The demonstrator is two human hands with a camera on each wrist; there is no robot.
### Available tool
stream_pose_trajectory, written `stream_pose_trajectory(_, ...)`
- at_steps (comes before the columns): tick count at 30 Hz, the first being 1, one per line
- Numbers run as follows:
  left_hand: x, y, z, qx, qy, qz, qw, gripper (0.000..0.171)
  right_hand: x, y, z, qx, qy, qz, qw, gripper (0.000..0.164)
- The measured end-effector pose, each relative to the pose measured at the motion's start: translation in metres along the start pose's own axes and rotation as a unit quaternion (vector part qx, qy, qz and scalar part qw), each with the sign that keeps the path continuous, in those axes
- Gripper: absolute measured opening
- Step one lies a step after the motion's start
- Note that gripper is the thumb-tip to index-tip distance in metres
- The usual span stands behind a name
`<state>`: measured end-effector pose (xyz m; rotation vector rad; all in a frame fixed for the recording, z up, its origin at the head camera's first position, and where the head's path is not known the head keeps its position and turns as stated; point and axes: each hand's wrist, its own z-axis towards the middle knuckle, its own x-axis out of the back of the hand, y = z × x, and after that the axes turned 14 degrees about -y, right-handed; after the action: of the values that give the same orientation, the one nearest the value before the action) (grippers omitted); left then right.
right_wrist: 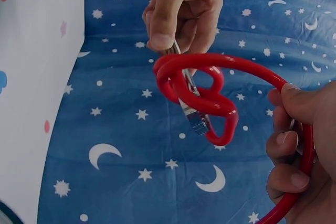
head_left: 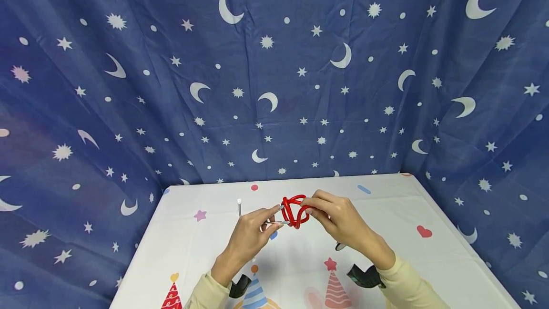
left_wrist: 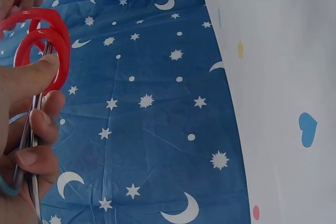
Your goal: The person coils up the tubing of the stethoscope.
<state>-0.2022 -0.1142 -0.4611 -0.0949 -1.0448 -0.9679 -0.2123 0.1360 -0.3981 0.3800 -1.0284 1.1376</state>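
Note:
A stethoscope with red tubing [head_left: 288,212] is held above the table between both hands. My left hand [head_left: 249,236] grips its metal ear tubes [left_wrist: 34,129], with the thumb laid along them near the red loops. One ear tube sticks up behind this hand and ends in a white ear tip [head_left: 239,201]. Seen from the right wrist, the tubing is coiled in loops [right_wrist: 181,80] around the metal part [right_wrist: 195,120]. My right hand [head_left: 343,216] holds a length of the tubing in curled fingers [right_wrist: 286,177]. Below that hand shows the round chestpiece [head_left: 340,247].
A white tablecloth [head_left: 377,204] printed with party hats, hearts and stars covers the table. Behind it and along the sides hangs a blue curtain [head_left: 300,156] with moons and stars. Dark camera mounts [head_left: 365,276] sit on both wrists.

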Motion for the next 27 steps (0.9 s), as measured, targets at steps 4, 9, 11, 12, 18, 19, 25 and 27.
stream_pose_trajectory(4, -0.001, 0.002, 0.000, -0.017, -0.008, -0.003, 0.9998, 0.040, -0.001, 0.003, 0.001, -0.006, 0.000, 0.010, 1.000, 0.025)
stream_pose_trajectory(9, 0.000, 0.007, 0.001, -0.040, -0.016, -0.009, 0.9990, 0.038, 0.000, 0.007, 0.003, -0.010, -0.005, 0.019, 1.000, 0.018)
stream_pose_trajectory(11, 0.001, 0.009, 0.001, -0.051, -0.020, -0.009, 0.9985, 0.038, 0.000, 0.008, 0.003, -0.012, -0.007, 0.020, 1.000, 0.017)
stream_pose_trajectory(12, 0.001, 0.010, 0.001, -0.056, -0.022, -0.008, 0.9982, 0.038, 0.000, 0.008, 0.003, -0.012, -0.009, 0.022, 1.000, 0.017)
stream_pose_trajectory(18, 0.002, 0.013, 0.000, -0.087, -0.029, -0.013, 0.9957, 0.039, 0.002, 0.010, 0.003, -0.024, -0.025, 0.039, 0.999, 0.017)
stream_pose_trajectory(19, 0.002, 0.013, 0.000, -0.092, -0.031, -0.016, 0.9951, 0.039, 0.002, 0.011, 0.002, -0.026, -0.028, 0.044, 0.998, 0.017)
stream_pose_trajectory(25, 0.003, 0.015, 0.000, -0.113, -0.049, -0.017, 0.9923, 0.039, 0.001, 0.022, -0.001, -0.023, -0.065, 0.127, 0.990, 0.016)
stream_pose_trajectory(27, 0.003, 0.015, -0.001, -0.121, -0.055, -0.017, 0.9910, 0.039, 0.001, 0.025, -0.002, -0.024, -0.082, 0.157, 0.984, 0.016)
